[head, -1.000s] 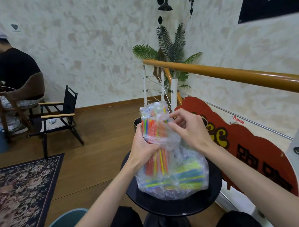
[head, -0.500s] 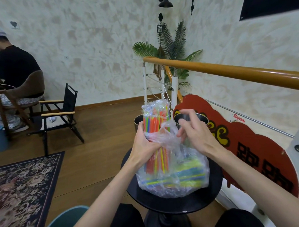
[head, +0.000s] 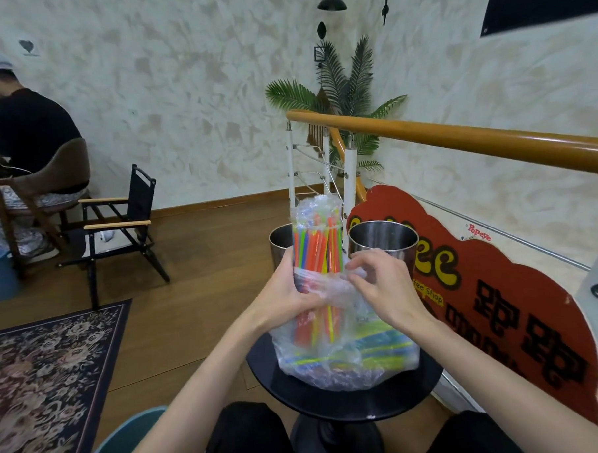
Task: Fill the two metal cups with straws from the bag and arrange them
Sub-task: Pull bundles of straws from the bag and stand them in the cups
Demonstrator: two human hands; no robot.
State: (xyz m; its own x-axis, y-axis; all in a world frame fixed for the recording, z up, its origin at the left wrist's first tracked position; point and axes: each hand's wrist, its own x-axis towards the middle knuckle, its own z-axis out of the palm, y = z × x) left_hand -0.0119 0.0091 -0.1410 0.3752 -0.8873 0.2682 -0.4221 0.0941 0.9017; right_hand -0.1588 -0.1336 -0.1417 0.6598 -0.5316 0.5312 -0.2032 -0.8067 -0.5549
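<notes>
Gripping a wrapped bundle of straws [head: 317, 249] around its middle, the left hand [head: 287, 295] is holding it upright above the round black table [head: 349, 395], with its fingers curled round the bundle. The bundle is standing half out of the clear plastic bag [head: 347, 354], its orange, green and yellow straws showing through a thin film that is puffing out at the top. The right hand [head: 385, 284] is pinching the crumpled mouth of the bag just beside the bundle, thumb and fingertips pressing together on the plastic. The bag is sitting on the middle of the table, and more straws [head: 381, 346] are lying flat inside it toward the right edge. Two metal cups are standing at the far edge of the table: the left cup [head: 279, 246] is partly hidden behind the bundle and the left hand, and the right cup [head: 382, 239] is showing its open rim just beyond the right hand. How much either cup is holding cannot be told. A red sign [head: 499, 303] is leaning beyond the table's right edge under a wooden handrail [head: 458, 139]. A seated person [head: 23, 135] is facing away at the far left, near a folding chair [head: 126, 220] and a patterned rug [head: 47, 374].
</notes>
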